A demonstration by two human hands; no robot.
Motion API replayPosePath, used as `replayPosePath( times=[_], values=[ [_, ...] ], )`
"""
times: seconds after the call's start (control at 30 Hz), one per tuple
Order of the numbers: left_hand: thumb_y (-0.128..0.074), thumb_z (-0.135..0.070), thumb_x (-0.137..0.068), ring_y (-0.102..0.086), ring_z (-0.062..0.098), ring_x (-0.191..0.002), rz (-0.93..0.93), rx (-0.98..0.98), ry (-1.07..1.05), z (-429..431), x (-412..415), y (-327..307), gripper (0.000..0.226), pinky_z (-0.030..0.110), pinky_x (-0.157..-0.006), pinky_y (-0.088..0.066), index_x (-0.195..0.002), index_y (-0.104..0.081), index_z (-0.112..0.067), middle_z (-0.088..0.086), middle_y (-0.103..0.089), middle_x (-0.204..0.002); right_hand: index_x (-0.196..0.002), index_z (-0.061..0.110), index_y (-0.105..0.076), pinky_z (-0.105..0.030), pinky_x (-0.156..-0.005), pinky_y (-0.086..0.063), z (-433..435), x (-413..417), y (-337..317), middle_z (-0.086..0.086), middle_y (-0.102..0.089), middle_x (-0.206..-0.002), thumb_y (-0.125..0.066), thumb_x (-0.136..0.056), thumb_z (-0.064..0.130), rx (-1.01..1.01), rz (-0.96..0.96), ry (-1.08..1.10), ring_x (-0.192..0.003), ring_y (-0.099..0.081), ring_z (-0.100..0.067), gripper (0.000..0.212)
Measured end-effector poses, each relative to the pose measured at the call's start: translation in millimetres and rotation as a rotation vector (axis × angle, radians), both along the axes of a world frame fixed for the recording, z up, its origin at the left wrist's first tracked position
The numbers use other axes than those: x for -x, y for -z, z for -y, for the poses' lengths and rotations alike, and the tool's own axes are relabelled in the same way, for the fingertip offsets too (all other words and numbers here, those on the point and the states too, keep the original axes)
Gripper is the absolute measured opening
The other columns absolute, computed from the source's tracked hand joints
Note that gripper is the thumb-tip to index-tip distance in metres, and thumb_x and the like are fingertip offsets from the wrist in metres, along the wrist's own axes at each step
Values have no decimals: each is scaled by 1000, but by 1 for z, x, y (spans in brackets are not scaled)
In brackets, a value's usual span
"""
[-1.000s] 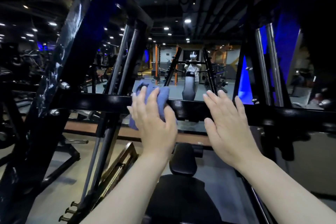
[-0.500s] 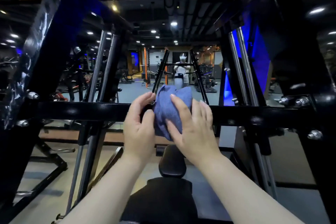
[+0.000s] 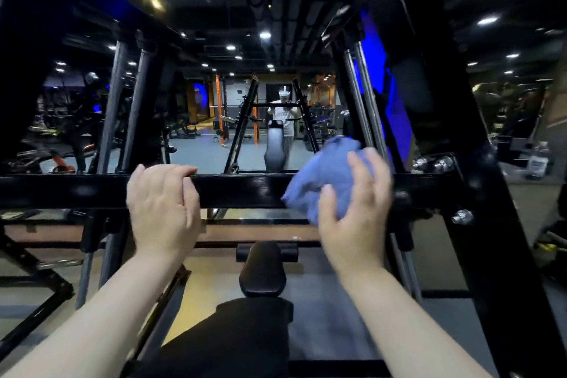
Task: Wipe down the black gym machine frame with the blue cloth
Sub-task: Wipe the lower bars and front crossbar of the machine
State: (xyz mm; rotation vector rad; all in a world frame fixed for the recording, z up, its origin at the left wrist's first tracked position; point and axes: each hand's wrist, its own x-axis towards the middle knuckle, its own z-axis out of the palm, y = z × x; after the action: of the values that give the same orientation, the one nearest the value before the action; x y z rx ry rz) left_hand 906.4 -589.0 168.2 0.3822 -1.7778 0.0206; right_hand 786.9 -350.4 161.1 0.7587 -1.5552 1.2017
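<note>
Right of centre, in the middle band of the frame: blue cloth (image 3: 322,175) bunched into a loose wad, pressed against the front face of the black crossbar (image 3: 245,190) of the black gym machine frame (image 3: 454,120). Held there by the right hand (image 3: 352,212), back of the hand toward the camera, fingers (image 3: 363,172) spread fairly wide and curled over the cloth's right half, thumb pinning its lower part. Cloth bulging out left of and above those fingers, top lobe rising past the bar's upper edge; blurred, so folds hard to read.

Left of centre: left hand (image 3: 162,202) on the same crossbar, well apart from the cloth, fingers (image 3: 171,170) close together and hooked over the bar's top edge, gripping only the bar.

Beyond the bar, at centre: a person (image 3: 283,115) in a pale top behind a similar rack. Upper right: chrome guide rods (image 3: 365,95) slanting down behind the cloth. Bottom centre: black padded seat (image 3: 264,270). On the right upright, just beside the bar's end: silver bolts (image 3: 461,216). Far right edge, mid-height: clear bottle (image 3: 540,159), label unreadable.
</note>
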Motion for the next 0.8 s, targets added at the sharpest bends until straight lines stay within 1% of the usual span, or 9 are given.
replayPosePath(
  times=[0.1,0.17,0.23,0.3,0.4,0.47,0.6,0.67,0.8],
  values=[
    [-38,-18,-98,-57,35,-108,-3,31,2,1,0,1,33,52,-119,-25,-111,-66,-7,12,-66,-106,-145,11,-46,-41,-121,-30,-10,2,4,-16,-39,-155,-59,-94,26,-269,-156,36,-143,-41,-30,55],
    [-37,-17,-98,-55,36,-106,-4,43,9,-2,1,0,33,54,-116,-27,-110,-66,-6,14,-66,-104,-145,13,-48,-47,-117,-32,-37,15,4,-11,-43,-156,-57,-94,31,-319,-190,191,-144,-42,-28,55],
    [-38,-16,-98,-54,36,-107,-14,30,8,-5,4,-1,32,54,-116,-26,-110,-65,-6,14,-65,-104,-142,9,-53,-48,-111,-32,-66,28,5,-11,-47,-153,-58,-93,29,-187,-132,334,-142,-43,-31,54],
    [-37,-15,-99,-53,36,-109,-20,24,11,-8,6,0,32,54,-118,-24,-111,-65,-6,14,-64,-105,-138,1,-56,-44,-114,-30,-85,37,7,-17,-51,-147,-62,-90,18,-17,-73,387,-137,-45,-37,51],
    [-37,-14,-99,-54,35,-110,-22,37,-3,-8,9,3,31,51,-120,-23,-113,-64,-6,14,-64,-106,-135,-4,-57,-44,-120,-29,-80,36,0,-20,-54,-140,-59,-88,5,34,-29,331,-134,-45,-39,48],
    [-37,-14,-99,-54,35,-110,-19,38,-9,-6,8,4,31,50,-120,-22,-113,-64,-6,13,-64,-106,-134,1,-59,-44,-120,-28,-59,24,-10,-17,-55,-139,-55,-88,7,6,19,250,-134,-45,-39,47],
    [-39,-14,-98,-54,34,-108,-7,61,22,-6,6,5,30,52,-119,-25,-113,-64,-5,13,-64,-105,-132,8,-62,-44,-117,-32,-15,-4,-19,-9,-57,-136,-59,-93,19,-297,-87,70,-135,-45,-34,41],
    [-40,-14,-98,-55,33,-110,13,66,51,-7,4,3,31,57,-115,-29,-114,-64,-5,12,-64,-108,-128,11,-65,-45,-113,-37,-16,-2,-25,-7,-59,-131,-61,-92,24,-373,-127,35,-129,-48,-33,39],
    [-39,-19,-101,-56,32,-116,116,113,108,0,-6,-1,35,54,-115,-31,-123,-63,-6,9,-64,-118,-121,12,-69,-41,-108,-40,-47,22,-23,-10,-62,-124,-57,-87,24,-149,-31,162,-114,-57,-37,38]
  ],
)
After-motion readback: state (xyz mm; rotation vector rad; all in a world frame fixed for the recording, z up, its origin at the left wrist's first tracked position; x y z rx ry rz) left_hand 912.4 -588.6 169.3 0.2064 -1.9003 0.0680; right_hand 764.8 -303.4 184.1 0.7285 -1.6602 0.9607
